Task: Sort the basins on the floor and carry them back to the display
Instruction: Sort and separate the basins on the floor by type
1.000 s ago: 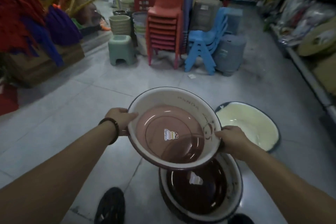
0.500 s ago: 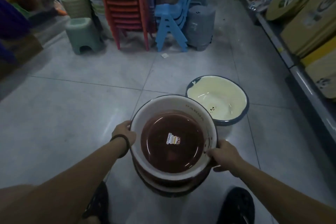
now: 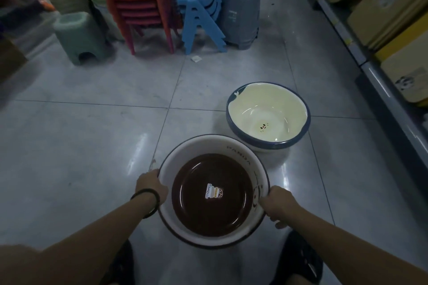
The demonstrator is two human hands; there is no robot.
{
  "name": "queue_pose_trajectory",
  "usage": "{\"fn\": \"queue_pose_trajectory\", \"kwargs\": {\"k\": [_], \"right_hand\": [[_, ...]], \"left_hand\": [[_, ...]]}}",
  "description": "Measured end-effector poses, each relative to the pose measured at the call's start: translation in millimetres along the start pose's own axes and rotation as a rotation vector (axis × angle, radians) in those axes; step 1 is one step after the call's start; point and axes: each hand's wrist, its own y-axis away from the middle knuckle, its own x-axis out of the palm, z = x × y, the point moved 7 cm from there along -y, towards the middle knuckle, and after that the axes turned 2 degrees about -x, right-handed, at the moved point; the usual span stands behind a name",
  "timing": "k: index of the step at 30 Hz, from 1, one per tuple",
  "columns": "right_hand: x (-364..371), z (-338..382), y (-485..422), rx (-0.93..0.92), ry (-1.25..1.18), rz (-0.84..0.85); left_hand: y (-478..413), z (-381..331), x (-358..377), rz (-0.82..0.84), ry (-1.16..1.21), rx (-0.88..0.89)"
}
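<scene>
A white basin with a dark rim and a brown bottom (image 3: 214,192) is right in front of me, low over the tiled floor; a small sticker sits at its centre. My left hand (image 3: 150,186) grips its left rim and my right hand (image 3: 276,205) grips its right rim. Whatever is beneath this basin is hidden by it. A cream basin with a blue rim (image 3: 268,115) stands on the floor just beyond and to the right, apart from both hands; it looks like a nested stack.
Stacked red chairs (image 3: 136,4), blue chairs (image 3: 199,18), a grey stool stack (image 3: 240,18) and a green stool (image 3: 76,37) stand ahead. A low shelf (image 3: 379,76) with boxed goods runs along the right. My shoes (image 3: 298,261) are below the basin.
The brown-bottomed basin went down from tilted in the air onto a matching basin on the floor; that lower basin is no longer visible. The view has tilted down.
</scene>
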Motion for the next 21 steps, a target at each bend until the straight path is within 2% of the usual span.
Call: {"fn": "queue_pose_trajectory", "kwargs": {"k": [9,14,17,19,21], "right_hand": [[10.1,10.3,-4.0,-0.012,0.136,0.021],[8.5,15.8,-8.0,-0.058,0.333,0.047],[10.6,19.4,-10.8,-0.112,0.465,0.103],[5.4,27.6,-5.6,-0.159,0.575,0.078],[-7.7,47.6,9.3,-0.226,0.605,-0.014]], "left_hand": [[-6.4,5.2,20.1,0.094,-0.098,-0.031],[-8.0,4.9,25.4,0.143,-0.117,-0.075],[-1.1,-4.6,22.0,0.226,-0.204,-0.088],[8.5,-23.6,9.9,0.256,-0.304,-0.038],[28.2,-57.4,-10.9,0.246,-0.406,0.121]]}}
